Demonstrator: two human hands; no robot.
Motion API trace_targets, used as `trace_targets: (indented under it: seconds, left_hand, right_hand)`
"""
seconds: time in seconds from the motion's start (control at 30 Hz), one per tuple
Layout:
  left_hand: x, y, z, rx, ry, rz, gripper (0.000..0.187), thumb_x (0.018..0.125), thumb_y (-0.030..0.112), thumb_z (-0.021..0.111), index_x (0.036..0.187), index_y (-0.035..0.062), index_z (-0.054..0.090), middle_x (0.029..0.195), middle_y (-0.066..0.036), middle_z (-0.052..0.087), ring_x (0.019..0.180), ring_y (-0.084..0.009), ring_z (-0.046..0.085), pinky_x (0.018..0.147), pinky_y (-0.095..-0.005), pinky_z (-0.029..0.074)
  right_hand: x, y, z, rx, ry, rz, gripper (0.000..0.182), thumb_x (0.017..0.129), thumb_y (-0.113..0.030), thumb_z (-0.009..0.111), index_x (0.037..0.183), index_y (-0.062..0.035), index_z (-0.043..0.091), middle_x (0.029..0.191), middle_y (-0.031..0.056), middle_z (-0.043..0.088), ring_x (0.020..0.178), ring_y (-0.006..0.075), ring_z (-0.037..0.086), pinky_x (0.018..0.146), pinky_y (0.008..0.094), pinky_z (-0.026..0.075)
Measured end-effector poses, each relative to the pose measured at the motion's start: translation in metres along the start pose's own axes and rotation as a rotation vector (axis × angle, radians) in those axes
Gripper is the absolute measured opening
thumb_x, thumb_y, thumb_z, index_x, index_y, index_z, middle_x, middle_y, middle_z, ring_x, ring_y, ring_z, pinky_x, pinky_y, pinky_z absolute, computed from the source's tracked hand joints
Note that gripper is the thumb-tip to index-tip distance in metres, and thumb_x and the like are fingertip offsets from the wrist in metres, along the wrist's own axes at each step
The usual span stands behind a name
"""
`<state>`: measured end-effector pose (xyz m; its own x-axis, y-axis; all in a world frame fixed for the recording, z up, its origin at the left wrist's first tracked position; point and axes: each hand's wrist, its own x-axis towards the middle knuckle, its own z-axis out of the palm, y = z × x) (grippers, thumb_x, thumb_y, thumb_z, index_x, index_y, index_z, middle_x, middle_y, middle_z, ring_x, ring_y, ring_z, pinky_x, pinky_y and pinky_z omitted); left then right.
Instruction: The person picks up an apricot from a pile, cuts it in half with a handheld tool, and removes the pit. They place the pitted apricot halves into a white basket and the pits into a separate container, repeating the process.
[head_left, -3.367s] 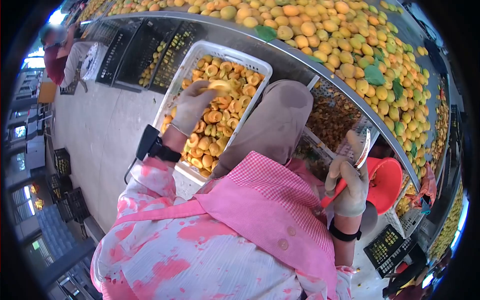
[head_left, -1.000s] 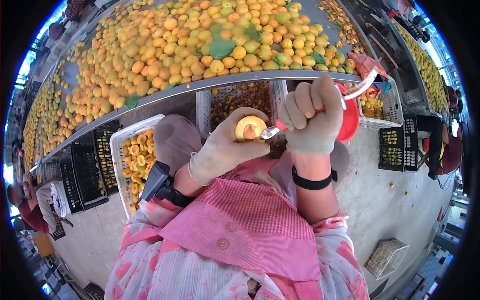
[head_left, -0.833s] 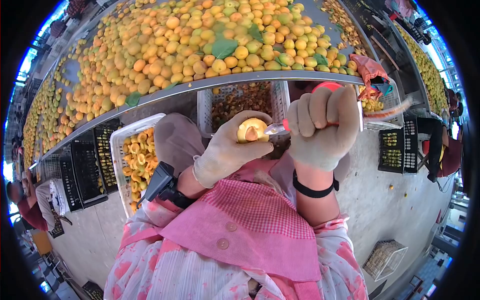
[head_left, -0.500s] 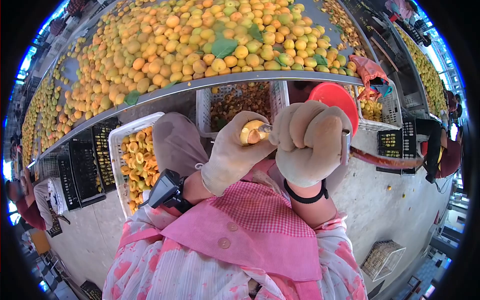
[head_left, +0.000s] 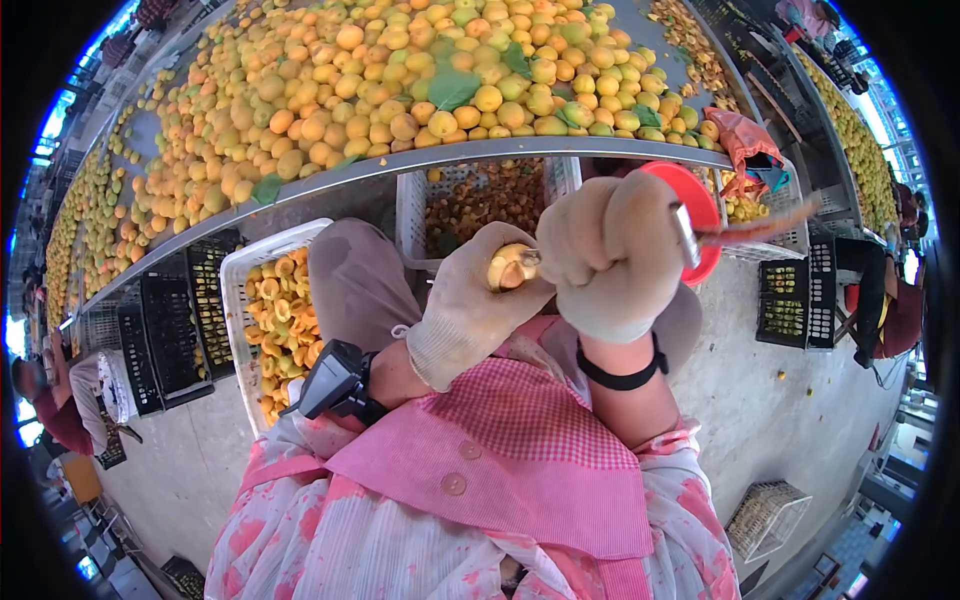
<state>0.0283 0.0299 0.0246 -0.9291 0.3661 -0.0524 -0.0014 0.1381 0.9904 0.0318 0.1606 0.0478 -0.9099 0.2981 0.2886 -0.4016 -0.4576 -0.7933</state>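
Observation:
My left hand [head_left: 468, 305], in a pale knit glove, is closed round a yellow apricot [head_left: 511, 267] that is cut open, with its brown pit showing. Close beside it on the right, my right hand [head_left: 612, 258], also gloved, makes a fist round a tool. The tool's metal end [head_left: 687, 236] and a brownish strip stick out on the right of the fist, and a small metal tip touches the apricot. Most of the tool is hidden in the fist.
Many apricots lie on a metal-edged table [head_left: 420, 158] ahead. Below it are a white crate of scraps [head_left: 410, 215], a red bucket [head_left: 708, 255] and a crate of halved apricots [head_left: 236, 330] at left. Black crates [head_left: 165, 340] stand further left. People sit at both sides.
My right hand has turned and moved slightly; the tool's strip now points up to the right. My left hand still holds the apricot, a little further right.

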Motion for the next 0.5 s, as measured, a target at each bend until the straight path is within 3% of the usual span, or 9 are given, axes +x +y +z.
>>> trace_targets:
  seconds: [0.07, 0.2, 0.3, 0.43, 0.5]
  left_hand:
    - [0.003, 0.004, -0.006, 0.010, -0.095, -0.035, 0.038, 0.075, 0.013, 0.078, 0.106, 0.0027, 0.057, 0.092, -0.008, 0.063, 0.085, -0.0143, 0.060, 0.077, -0.0294, 0.049]
    - [0.008, 0.000, -0.012, -0.058, -0.298, -0.144, 0.042, 0.075, 0.009, 0.078, 0.111, 0.0016, 0.057, 0.092, -0.003, 0.061, 0.086, -0.0105, 0.056, 0.077, -0.0271, 0.047]
    - [0.011, -0.001, -0.016, -0.068, -0.365, -0.147, 0.042, 0.074, 0.017, 0.079, 0.107, 0.0018, 0.059, 0.090, -0.007, 0.063, 0.083, -0.0149, 0.059, 0.077, -0.0304, 0.049]
    - [0.012, -0.007, -0.019, -0.115, -0.435, -0.152, 0.051, 0.071, 0.016, 0.081, 0.113, 0.0016, 0.057, 0.094, -0.006, 0.063, 0.086, -0.0135, 0.059, 0.079, -0.0290, 0.049]
    - [0.011, -0.009, -0.018, -0.080, -0.477, -0.072, 0.058, 0.070, 0.016, 0.082, 0.119, 0.0020, 0.054, 0.100, -0.005, 0.062, 0.090, -0.0124, 0.058, 0.081, -0.0279, 0.049]
  right_hand:
    - [0.017, -0.008, -0.004, 0.336, -0.211, 0.108, 0.031, 0.098, -0.013, 0.042, 0.069, -0.0116, 0.032, 0.058, -0.0009, 0.033, 0.044, 0.0089, 0.026, 0.040, 0.0248, 0.024]
    - [0.024, -0.003, -0.014, 0.432, -0.236, 0.200, 0.039, 0.102, -0.024, 0.035, 0.065, -0.0159, 0.029, 0.051, -0.0042, 0.028, 0.038, 0.0096, 0.020, 0.037, 0.0264, 0.021]
    - [0.024, 0.002, -0.021, 0.565, -0.230, 0.234, 0.039, 0.103, -0.024, 0.034, 0.065, -0.0155, 0.029, 0.051, -0.0040, 0.028, 0.038, 0.0097, 0.021, 0.037, 0.0266, 0.021]
    - [0.026, 0.011, -0.028, 0.652, -0.220, 0.270, 0.041, 0.104, -0.026, 0.033, 0.065, -0.0158, 0.029, 0.051, -0.0039, 0.029, 0.038, 0.0100, 0.021, 0.038, 0.0268, 0.022]
    - [0.026, 0.018, -0.030, 0.925, -0.253, 0.368, 0.042, 0.104, -0.028, 0.031, 0.064, -0.0163, 0.030, 0.051, -0.0036, 0.029, 0.038, 0.0104, 0.022, 0.038, 0.0272, 0.022]
